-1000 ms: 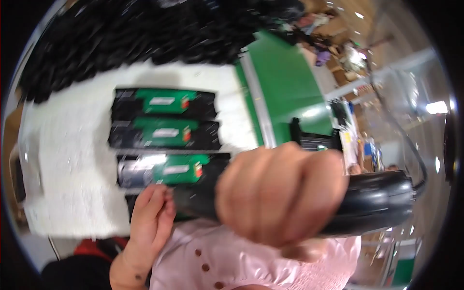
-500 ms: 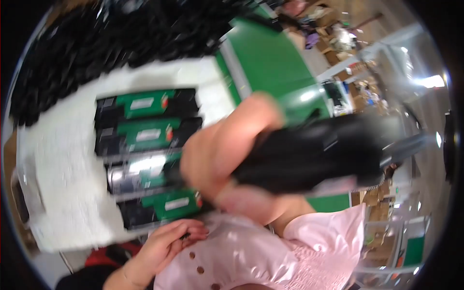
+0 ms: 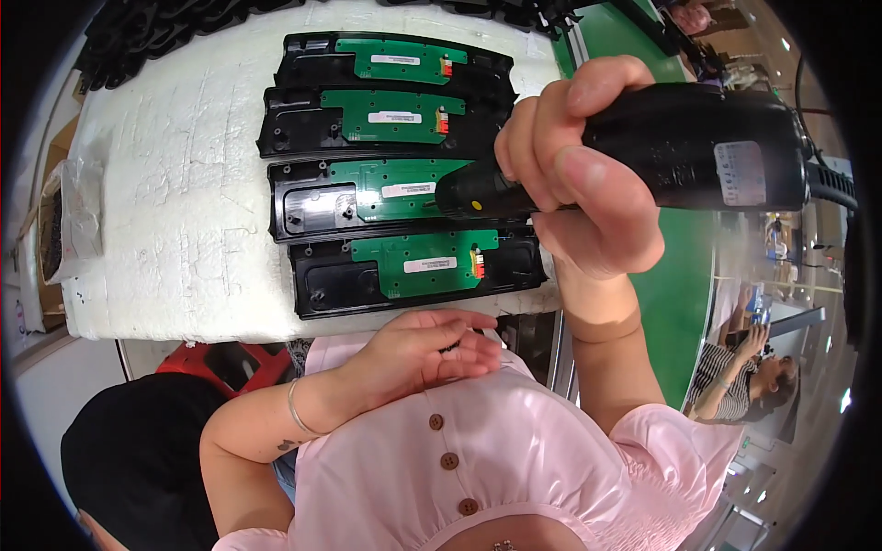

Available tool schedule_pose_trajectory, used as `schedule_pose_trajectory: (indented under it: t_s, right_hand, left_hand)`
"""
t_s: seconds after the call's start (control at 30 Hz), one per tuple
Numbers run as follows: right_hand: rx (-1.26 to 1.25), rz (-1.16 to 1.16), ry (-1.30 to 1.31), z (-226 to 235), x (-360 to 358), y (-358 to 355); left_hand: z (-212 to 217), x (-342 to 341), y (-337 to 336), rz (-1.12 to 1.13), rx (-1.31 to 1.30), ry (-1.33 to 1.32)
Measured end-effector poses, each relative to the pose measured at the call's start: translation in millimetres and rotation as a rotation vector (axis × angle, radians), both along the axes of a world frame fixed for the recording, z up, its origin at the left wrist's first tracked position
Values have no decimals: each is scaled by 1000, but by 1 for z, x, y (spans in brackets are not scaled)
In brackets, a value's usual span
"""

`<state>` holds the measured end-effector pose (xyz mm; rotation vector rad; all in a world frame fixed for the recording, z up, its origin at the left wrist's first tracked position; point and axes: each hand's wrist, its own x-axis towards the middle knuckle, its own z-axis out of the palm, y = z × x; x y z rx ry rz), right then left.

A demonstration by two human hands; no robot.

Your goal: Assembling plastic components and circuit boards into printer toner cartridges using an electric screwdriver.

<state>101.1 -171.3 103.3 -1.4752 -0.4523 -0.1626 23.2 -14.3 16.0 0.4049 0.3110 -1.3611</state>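
The right grip (image 3: 599, 188) is closed around a black corded electric screwdriver (image 3: 684, 147), its tip directed at the green circuit board (image 3: 358, 174) on the third black plastic panel (image 3: 317, 209) from the far side. The left grip (image 3: 413, 355) is held half-open, with small dark pieces (image 3: 450, 350) lodged within. Four such panels are laid in parallel on the white-topped desk (image 3: 175, 211), with black parts (image 3: 152, 41) piled beyond.

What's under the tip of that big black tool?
A green board with a white label. The black tool in the right hand hides part of the board's right end, so I can't see what's there.
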Motion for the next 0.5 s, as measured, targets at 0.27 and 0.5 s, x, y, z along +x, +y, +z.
schedule_pose_trajectory:
  t_s: [0.27,0.5]
  right_hand:
    - [-80,20,-2,-7,13,6]
    - [-71,63,36,-5,19,18]
  left_hand:
    - [13,12,16,155,10,-239]
    - [19,23,22,356,109,-268]
